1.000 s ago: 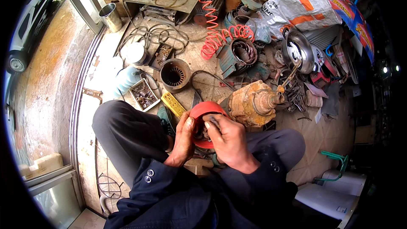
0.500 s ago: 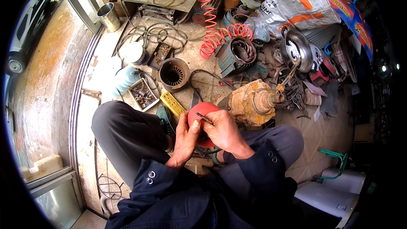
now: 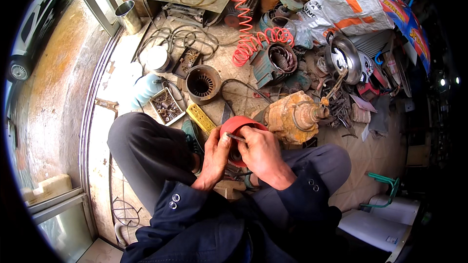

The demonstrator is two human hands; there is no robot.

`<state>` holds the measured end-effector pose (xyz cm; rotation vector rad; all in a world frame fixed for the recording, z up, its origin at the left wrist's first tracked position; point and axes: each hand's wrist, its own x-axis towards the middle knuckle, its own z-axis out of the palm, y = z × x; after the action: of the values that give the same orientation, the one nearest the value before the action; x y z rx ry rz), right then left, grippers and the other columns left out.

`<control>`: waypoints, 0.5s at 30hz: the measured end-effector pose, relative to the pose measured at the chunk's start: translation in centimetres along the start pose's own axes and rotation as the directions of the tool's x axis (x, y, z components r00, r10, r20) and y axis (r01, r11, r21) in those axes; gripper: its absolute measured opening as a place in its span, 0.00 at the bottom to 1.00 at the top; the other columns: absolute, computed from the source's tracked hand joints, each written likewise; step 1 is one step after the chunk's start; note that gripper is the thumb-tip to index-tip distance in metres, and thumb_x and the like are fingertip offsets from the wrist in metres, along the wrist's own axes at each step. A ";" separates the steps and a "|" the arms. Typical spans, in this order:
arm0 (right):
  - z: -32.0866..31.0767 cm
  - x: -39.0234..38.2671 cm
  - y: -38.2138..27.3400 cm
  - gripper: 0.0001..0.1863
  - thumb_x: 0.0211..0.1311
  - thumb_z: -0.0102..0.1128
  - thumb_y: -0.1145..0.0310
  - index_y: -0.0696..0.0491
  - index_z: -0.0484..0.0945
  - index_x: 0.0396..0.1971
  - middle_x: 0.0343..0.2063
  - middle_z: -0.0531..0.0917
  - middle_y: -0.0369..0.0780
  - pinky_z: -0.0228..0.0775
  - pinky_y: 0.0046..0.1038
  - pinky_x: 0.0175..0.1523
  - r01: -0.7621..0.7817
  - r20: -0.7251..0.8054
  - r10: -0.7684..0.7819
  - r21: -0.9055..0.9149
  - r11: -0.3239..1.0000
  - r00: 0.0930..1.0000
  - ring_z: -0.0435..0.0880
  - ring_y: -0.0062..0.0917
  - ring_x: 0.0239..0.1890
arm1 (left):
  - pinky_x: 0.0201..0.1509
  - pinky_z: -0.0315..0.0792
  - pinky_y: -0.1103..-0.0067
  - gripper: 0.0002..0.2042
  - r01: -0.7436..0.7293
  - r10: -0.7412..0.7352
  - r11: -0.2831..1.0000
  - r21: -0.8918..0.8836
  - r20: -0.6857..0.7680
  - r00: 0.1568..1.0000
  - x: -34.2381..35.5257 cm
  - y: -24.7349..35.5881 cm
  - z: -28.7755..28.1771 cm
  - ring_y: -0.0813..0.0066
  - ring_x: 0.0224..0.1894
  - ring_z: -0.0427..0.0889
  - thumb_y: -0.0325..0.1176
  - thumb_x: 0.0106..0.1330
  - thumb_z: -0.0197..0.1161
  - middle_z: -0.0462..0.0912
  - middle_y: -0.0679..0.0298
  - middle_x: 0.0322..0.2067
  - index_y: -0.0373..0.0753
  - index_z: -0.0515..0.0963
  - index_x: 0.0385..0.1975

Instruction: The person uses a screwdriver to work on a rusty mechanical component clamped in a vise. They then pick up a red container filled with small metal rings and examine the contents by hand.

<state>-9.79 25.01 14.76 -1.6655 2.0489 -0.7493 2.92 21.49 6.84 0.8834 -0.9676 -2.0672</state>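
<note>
Between my knees, both hands are at a red bowl-shaped part (image 3: 230,125) with a hollow, darker inside. My left hand (image 3: 214,159) is closed on its left rim, the thumb pointing up near a thin dark rod (image 3: 236,137). My right hand (image 3: 265,157) pinches that rod over the part's opening, its fingers bent down into the hollow. The rod's tip lies close to my left thumb. What the right fingertips touch inside is hidden. Just beyond, a rusty, crusted pump-like machine part (image 3: 292,117) stands to the right, and a yellow power strip (image 3: 200,118) lies to the left.
A motor stator (image 3: 202,84), a white tray of bolts (image 3: 167,106) and a green motor housing (image 3: 265,70) stand ahead. A coiled red air hose (image 3: 246,51) hangs beyond them. Scrap metal and a steel pan (image 3: 360,63) crowd the right, with a white stool-like object (image 3: 373,229) at lower right.
The red part has tilted, showing more of its hollow. My right hand has shifted slightly right and down with the rod, its fingers deeper at the opening.
</note>
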 end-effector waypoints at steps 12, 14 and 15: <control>-1.0 -0.2 -0.4 0.13 0.51 0.60 0.81 0.56 0.81 0.39 0.30 0.83 0.48 0.76 0.37 0.39 -0.010 0.065 0.011 -0.022 1.000 0.998 0.83 0.46 0.35 | 0.51 0.67 0.81 0.25 0.005 -0.005 1.000 0.004 0.022 1.000 0.1 0.2 0.3 0.79 0.45 0.70 0.47 0.73 0.52 0.75 0.63 0.44 0.31 0.66 0.58; -1.2 -0.4 -0.4 0.10 0.54 0.60 0.80 0.58 0.81 0.37 0.27 0.83 0.44 0.74 0.32 0.34 0.055 -0.056 -0.050 0.080 0.995 0.997 0.83 0.38 0.29 | 0.51 0.68 0.80 0.26 0.036 -0.036 0.999 -0.007 0.036 0.999 -0.1 0.2 0.2 0.78 0.45 0.71 0.50 0.73 0.51 0.75 0.63 0.45 0.32 0.66 0.58; -1.2 -0.4 -0.5 0.08 0.55 0.61 0.80 0.58 0.81 0.36 0.26 0.83 0.43 0.74 0.30 0.32 0.099 -0.116 -0.083 0.136 0.986 0.990 0.83 0.34 0.26 | 0.52 0.68 0.79 0.27 0.046 -0.046 0.999 -0.007 0.034 0.998 -0.1 0.3 -0.1 0.77 0.46 0.72 0.51 0.72 0.50 0.75 0.62 0.45 0.32 0.67 0.58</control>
<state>-10.05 25.51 15.96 -1.6808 1.9514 -1.0144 3.15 21.41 7.02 0.8771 -0.9648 -2.1298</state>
